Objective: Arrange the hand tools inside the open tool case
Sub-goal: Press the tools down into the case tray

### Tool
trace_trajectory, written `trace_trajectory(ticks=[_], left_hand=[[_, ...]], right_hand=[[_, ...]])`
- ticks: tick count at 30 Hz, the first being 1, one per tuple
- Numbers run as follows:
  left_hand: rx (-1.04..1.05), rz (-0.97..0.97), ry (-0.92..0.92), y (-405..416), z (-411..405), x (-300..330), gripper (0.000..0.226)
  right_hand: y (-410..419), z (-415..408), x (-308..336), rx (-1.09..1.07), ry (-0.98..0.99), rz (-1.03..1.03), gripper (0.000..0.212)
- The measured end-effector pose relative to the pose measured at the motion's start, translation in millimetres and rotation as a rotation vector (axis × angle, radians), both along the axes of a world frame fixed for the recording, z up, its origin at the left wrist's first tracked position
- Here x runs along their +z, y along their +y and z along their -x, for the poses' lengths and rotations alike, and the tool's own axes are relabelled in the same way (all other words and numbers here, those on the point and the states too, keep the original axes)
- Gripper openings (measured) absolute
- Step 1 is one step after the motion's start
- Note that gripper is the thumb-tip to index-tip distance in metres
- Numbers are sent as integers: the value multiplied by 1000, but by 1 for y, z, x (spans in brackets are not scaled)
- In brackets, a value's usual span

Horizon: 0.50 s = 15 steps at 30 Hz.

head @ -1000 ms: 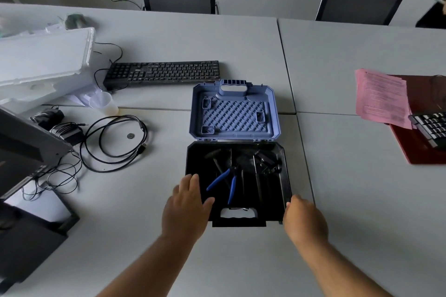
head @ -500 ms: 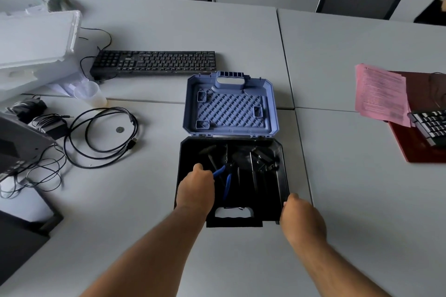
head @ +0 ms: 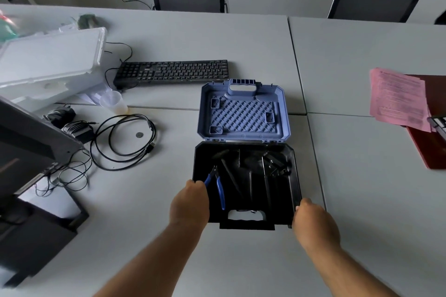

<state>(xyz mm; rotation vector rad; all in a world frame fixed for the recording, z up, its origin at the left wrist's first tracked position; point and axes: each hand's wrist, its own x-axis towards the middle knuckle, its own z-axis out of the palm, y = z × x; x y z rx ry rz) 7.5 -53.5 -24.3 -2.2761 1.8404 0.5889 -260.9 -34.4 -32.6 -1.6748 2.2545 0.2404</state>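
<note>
The tool case [head: 297, 176] lies open on the grey table, its black tray toward me and its blue ribbed lid [head: 243, 113] folded back flat. Blue-handled pliers [head: 218, 184] rest in the tray's left part, tip pointing away from me. My left hand [head: 190, 202] is closed on the left pliers handle at the tray's near left corner. Several dark tools [head: 268, 166] lie in the tray's middle and right, hard to tell apart. My right hand [head: 313, 222] grips the tray's near right corner.
A black keyboard [head: 171, 71] lies behind the case. Coiled black cables [head: 125, 139], a coin and a plastic cup [head: 113, 102] sit to the left, with white foam boxes [head: 50, 60] and a dark monitor [head: 26, 142] beyond. Pink papers [head: 398, 98] on a red folder lie right.
My left hand went from resting open at the tray's left edge to closing on the pliers. The pliers have shifted from the tray's middle toward its left side. My right hand stayed at the corner.
</note>
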Motion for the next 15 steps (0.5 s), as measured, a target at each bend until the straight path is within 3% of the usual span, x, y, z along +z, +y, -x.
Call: trace_trajectory(ticks=[15], left_hand=[[-86,0,-112,-4,13,-1,29]], right_hand=[[1,2,-3,3,-27,21,4]])
